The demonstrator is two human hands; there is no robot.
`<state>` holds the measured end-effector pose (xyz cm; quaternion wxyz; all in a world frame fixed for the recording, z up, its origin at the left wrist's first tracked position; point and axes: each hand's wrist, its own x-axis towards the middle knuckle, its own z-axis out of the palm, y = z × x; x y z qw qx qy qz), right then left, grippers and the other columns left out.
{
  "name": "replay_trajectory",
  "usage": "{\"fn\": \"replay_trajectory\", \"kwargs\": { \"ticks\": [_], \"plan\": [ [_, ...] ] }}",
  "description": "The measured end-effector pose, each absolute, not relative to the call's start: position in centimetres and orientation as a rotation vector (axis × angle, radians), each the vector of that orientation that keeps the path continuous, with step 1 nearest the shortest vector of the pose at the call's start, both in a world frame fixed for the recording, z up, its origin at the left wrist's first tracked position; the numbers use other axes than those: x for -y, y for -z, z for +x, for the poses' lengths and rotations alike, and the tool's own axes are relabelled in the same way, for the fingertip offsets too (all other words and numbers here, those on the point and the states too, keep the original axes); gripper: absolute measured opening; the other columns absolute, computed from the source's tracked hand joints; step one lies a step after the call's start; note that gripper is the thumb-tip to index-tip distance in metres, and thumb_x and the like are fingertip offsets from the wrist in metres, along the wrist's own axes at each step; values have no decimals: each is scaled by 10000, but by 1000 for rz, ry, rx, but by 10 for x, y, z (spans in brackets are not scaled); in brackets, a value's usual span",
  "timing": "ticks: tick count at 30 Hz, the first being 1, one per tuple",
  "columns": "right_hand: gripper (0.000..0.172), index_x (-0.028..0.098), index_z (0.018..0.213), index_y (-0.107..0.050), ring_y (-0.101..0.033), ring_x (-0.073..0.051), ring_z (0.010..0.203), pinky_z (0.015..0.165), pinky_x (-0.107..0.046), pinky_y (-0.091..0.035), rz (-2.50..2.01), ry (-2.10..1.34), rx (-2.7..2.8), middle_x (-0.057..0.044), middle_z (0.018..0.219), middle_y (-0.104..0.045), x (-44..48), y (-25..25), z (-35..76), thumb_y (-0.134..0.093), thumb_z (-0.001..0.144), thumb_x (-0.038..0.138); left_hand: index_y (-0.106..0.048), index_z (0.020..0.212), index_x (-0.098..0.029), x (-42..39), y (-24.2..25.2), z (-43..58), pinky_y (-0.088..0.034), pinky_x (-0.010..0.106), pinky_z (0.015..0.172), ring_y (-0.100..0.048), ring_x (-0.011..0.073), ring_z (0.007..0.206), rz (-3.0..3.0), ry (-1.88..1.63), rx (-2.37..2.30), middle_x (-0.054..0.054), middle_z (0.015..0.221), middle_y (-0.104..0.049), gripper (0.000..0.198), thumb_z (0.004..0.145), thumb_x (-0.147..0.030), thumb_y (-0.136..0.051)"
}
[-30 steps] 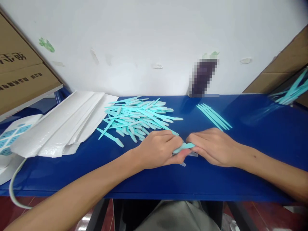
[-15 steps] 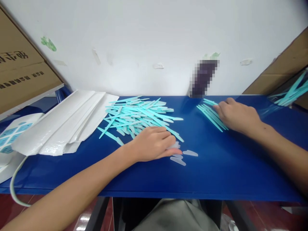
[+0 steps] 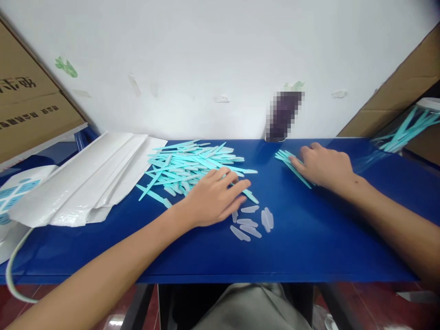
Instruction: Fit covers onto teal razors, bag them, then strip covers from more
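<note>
My left hand (image 3: 213,199) lies flat with fingers spread on the near edge of a heap of turquoise plastic sticks with clear caps (image 3: 192,167) on the blue table (image 3: 309,238). Several loose clear caps (image 3: 252,222) lie just right of its fingertips. My right hand (image 3: 323,166) rests palm down, fingers stretched out, on a small row of uncapped turquoise sticks (image 3: 287,160) at the back right. Neither hand grips anything that I can see.
A stack of white plastic bags (image 3: 85,181) lies at the left, beside a white device with a cord (image 3: 13,201). Cardboard boxes stand at the far left (image 3: 30,105) and right (image 3: 402,87). More turquoise sticks (image 3: 405,130) sit in a clear container at the right edge.
A second ago both hands met over one stick near the table's front. My right hand has since gone to the row of bare sticks; my left has opened onto the heap, leaving more caps lying loose.
</note>
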<state>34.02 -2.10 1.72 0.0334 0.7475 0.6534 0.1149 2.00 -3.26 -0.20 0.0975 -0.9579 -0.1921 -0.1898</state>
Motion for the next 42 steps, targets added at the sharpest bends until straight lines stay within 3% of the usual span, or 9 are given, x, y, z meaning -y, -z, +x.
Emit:
{"fn": "replay_trajectory", "kwargs": {
  "ticks": [5, 9, 13, 21, 28, 33, 36, 39, 42],
  "plan": [
    [433, 174, 1036, -638, -616, -236, 782, 637, -326, -301, 2118, -385, -2467, -114, 964, -685, 28, -9, 337, -368, 1009, 511, -595, 1389, -232, 19, 6, 9, -456, 552, 999, -461, 397, 1333, -2763, 392, 697, 190, 1450, -524, 389, 1041, -235, -421],
    [360, 201, 911, -665, -537, -165, 631, 793, -389, -338, 1799, -159, -2884, -18, 677, -628, 39, -8, 320, -450, 993, 478, -680, 1262, -207, 15, 12, 11, -463, 551, 995, -474, 392, 1323, -2778, 419, 735, 185, 1367, -581, 327, 1039, -231, -441],
    [350, 216, 833, -661, -445, -149, 533, 746, -368, -373, 1735, 25, -3047, 26, 503, -503, 47, -5, 306, -476, 984, 472, -688, 1228, -175, 11, 14, 16, -481, 533, 977, -501, 366, 1276, -2779, 444, 792, 182, 1323, -601, 308, 1033, -217, -452],
    [297, 201, 840, -679, -575, -156, 633, 630, -307, -426, 1728, 196, -3124, -27, 721, -665, 44, 5, 304, -503, 989, 387, -673, 1079, -122, 6, 18, 21, -481, 475, 950, -511, 332, 1205, -2773, 477, 865, 182, 1249, -595, 224, 1019, -208, -475],
    [179, 216, 954, -641, -601, -200, 909, 794, -348, -473, 1663, 317, -3293, -65, 1021, -653, 45, -2, 306, -563, 973, 376, -605, 1032, -146, 5, 13, 21, -440, 392, 894, -522, 253, 1038, -2643, 742, 684, 126, 1084, -639, 171, 1019, -150, -435],
    [252, 210, 794, -486, -485, -148, 694, 643, -302, -407, 1633, 270, -3423, -16, 781, -537, 49, -3, 303, -576, 974, 361, -607, 1010, -194, 13, 3, 26, -411, 339, 759, -495, 191, 827, -2399, 1315, 517, 67, 922, -615, 110, 980, -134, -520],
    [183, 210, 1043, -580, -555, -154, 734, 661, -304, -454, 1621, 126, -3456, -40, 897, -604, 54, -3, 294, -634, 944, 354, -605, 1005, -188, 25, -2, 34, -361, 328, 667, -460, 158, 690, -2341, 1459, 343, 18, 760, -571, 98, 992, -147, -517],
    [421, 226, 1329, -546, -610, -136, 693, 653, -275, -498, 1500, 122, -3570, -18, 877, -656, 63, -4, 283, -667, 931, 289, -614, 946, -173, 40, -4, 44, -340, 325, 619, -431, 145, 639, -2341, 1436, 181, -6, 678, -555, 127, 1007, -173, -503],
    [367, 258, 1303, -599, -628, -102, 610, 596, -218, -497, 1300, 240, -3693, 32, 747, -686, 77, -7, 274, -633, 946, 184, -613, 810, -189, 53, -2, 52, -313, 318, 579, -409, 133, 610, -2321, 1411, 31, -27, 630, -541, 167, 969, -181, -564]
  ]
}}
